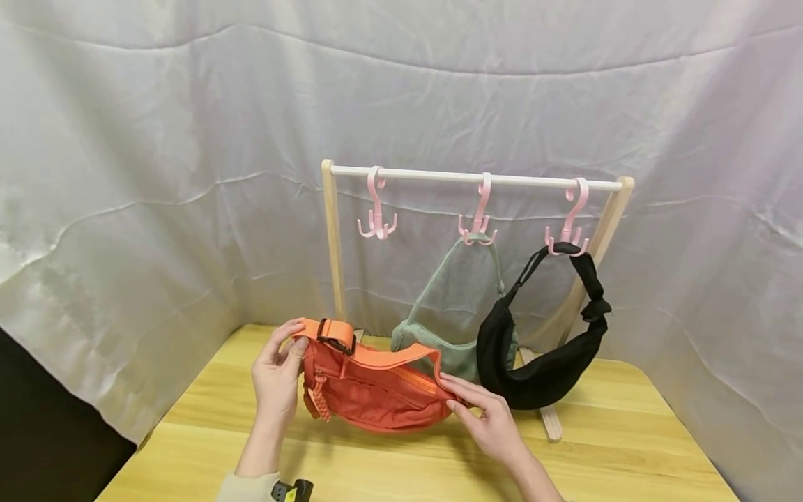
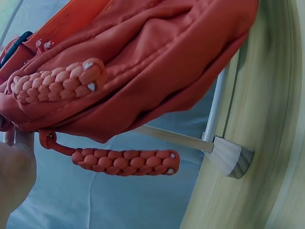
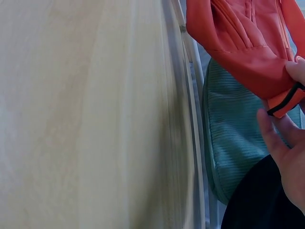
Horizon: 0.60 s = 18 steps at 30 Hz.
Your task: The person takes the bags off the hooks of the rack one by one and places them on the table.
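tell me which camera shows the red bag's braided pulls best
The left wrist view: both braided pulls appear large and unobstructed. The head view shows them small, near the left hand; the right wrist view shows none.

Supporting surface: a tabletop point(image 1: 627, 439) of yellowish wood grain, its 2 far corners rounded. Standing directly on it, toward the far side, is 1 rack point(image 1: 433, 175). The rack's wooden foot point(image 1: 551, 424) on the right lies flat, its near end exposed. Pale wooden posts point(image 1: 334, 240) bear 1 white bar, carrying 3 pink hooks point(image 1: 482, 202), spaced apart.
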Each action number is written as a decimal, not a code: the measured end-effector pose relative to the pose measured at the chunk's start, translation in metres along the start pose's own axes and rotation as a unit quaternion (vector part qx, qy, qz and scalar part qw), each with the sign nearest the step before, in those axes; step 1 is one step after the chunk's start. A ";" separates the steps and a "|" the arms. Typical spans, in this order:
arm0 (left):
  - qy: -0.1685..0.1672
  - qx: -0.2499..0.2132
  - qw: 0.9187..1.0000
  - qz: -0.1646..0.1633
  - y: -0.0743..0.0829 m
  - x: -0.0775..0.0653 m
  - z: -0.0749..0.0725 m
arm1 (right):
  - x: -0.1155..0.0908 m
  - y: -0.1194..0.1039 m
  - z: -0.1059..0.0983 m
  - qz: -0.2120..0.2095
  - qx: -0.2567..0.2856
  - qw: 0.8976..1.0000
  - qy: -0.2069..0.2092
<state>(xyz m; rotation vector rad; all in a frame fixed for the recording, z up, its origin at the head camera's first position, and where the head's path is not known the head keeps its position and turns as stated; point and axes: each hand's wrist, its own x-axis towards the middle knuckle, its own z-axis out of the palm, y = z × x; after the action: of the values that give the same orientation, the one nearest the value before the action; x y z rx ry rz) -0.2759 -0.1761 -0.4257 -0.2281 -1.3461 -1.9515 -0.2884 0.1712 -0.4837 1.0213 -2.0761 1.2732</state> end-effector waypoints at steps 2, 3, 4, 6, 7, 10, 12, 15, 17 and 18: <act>-0.002 0.002 1.000 -0.003 -0.001 0.000 -0.001 | 0.000 -0.001 0.000 -0.009 -0.003 1.000 0.007; -0.004 0.006 1.000 -0.002 -0.001 0.000 -0.001 | 0.001 -0.001 0.000 -0.012 -0.005 1.000 0.012; -0.006 0.008 1.000 -0.001 0.000 0.000 0.000 | 0.001 -0.001 0.000 -0.013 -0.006 1.000 0.018; -0.010 0.011 1.000 0.002 0.001 0.001 0.000 | 0.002 -0.001 0.001 -0.011 -0.011 0.999 0.029; -0.011 0.013 1.000 0.004 0.001 0.001 0.000 | 0.002 -0.001 0.001 -0.009 -0.013 0.999 0.035; -0.012 0.011 1.000 0.006 0.002 0.002 -0.001 | 0.005 -0.003 0.001 -0.014 -0.015 0.999 0.046; -0.010 0.014 1.000 0.007 0.003 0.002 -0.003 | 0.007 -0.003 0.001 -0.024 -0.012 0.998 0.050; -0.005 0.016 1.000 0.001 0.005 0.001 -0.007 | 0.009 -0.004 0.002 -0.034 -0.002 0.998 0.053; 0.001 0.022 1.000 -0.007 0.005 -0.001 -0.011 | 0.010 -0.005 0.004 -0.037 0.006 0.998 0.053; 0.003 0.023 1.000 -0.011 0.005 -0.002 -0.013 | 0.010 -0.005 0.005 -0.037 0.010 0.998 0.053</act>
<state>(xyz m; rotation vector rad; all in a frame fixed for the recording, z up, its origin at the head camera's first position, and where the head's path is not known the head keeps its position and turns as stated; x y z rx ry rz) -0.2675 -0.1868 -0.4284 -0.1853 -1.3947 -1.9354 -0.2904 0.1622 -0.4760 1.0079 -1.9333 1.2848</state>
